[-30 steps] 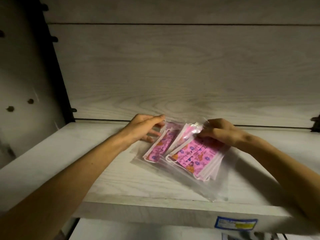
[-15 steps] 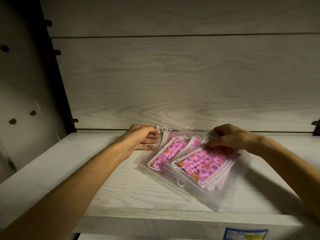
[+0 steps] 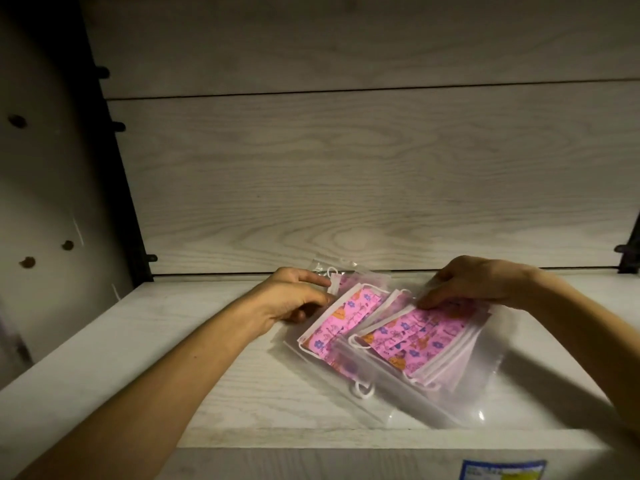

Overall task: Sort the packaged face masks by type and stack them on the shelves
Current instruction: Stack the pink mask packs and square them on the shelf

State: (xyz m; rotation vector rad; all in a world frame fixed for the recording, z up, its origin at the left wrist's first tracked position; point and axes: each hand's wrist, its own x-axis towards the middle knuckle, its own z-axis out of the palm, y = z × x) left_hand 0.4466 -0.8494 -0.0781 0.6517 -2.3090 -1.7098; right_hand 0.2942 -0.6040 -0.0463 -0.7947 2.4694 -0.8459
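Two hands sorted mask packets on a pale wooden shelf (image 3: 104,358).

The packets (image 3: 398,341) of pink masks lay overlapped mid-shelf; the right hand (image 3: 478,282) pressed straightish fingers on the right packet, the left hand (image 3: 294,299) pinched the far-left packet's edge.

Print on the shelf-edge label (image 3: 503,474) is illegible.

Head camera looks forward and down, close over the shelf (image 3: 104,368).
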